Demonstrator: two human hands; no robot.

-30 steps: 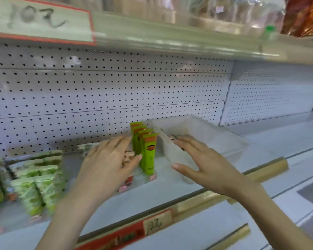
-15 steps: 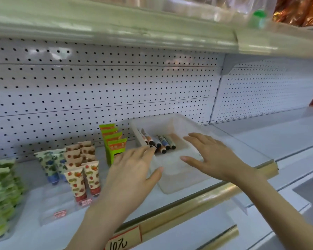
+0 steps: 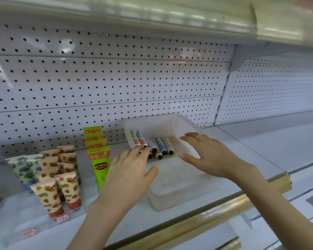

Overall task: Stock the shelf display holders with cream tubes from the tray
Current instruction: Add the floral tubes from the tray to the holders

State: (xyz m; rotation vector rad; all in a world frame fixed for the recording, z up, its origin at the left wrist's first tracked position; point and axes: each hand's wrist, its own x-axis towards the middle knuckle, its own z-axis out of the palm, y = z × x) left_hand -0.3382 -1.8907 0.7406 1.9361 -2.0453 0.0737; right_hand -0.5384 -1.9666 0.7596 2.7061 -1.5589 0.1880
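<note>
A translucent white tray [image 3: 179,193] sits on the shelf, holding several small cream tubes [image 3: 161,146] with black caps at its far end. My left hand [image 3: 132,170] reaches over the tray's left rim, fingers straight, its tips at the nearest tubes. My right hand [image 3: 208,155] hovers open over the tray's right side, fingers spread. Left of the tray stand green tubes [image 3: 98,156] in a row, then strawberry-print tubes [image 3: 60,186] and blue-flower tubes [image 3: 24,168] in clear holders.
A perforated white back panel [image 3: 116,83] rises behind the shelf. An upper shelf [image 3: 152,17] overhangs. The shelf's gold front rail [image 3: 215,213] runs below the tray. Red price tags [image 3: 28,232] sit at the holders' fronts. More white shelf [image 3: 278,141] extends right.
The view swung right and down, bringing the tray to the middle. My left hand moved from the green tubes to the tubes in the tray. My right hand stayed over the tray.
</note>
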